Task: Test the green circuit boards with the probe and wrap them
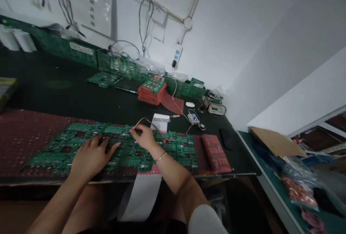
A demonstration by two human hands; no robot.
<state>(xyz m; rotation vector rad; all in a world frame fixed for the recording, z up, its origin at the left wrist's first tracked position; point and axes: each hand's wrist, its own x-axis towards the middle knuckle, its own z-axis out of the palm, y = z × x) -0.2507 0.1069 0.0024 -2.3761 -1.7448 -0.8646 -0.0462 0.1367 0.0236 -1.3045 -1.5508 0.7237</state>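
Head view: two bare hands at work along the near edge of a dark bench (pixel 67 99).
Paper strip (pixel 146 194): hanging off that near edge, between the forearms.
Left hand (pixel 90 156): fingers spread and laid over the boards (pixel 124 153) at left, clenched on nothing that shows; steadying them, by the look of it.
Right hand (pixel 143 136): thumb and forefinger pinched on the end of a thin cable (pixel 171 139), right up at the boards' far side.
Boards: side by side on a red sheet (pixel 13 144), under and between both hands.
Step in hand: seemingly, bringing the cable end to a spot on a board; contact is too small to tell.
Next move: judging from here, it calls for fine aim, a still board and some slack.
Red roll (pixel 216 153): right of the boards.
Small device (pixel 193 118): farther off, right, where the cable seems to lead.
Red bundle (pixel 150 95): beyond the hands, more boards on top.
Power strip (pixel 177 54): farthest, up on the wall.
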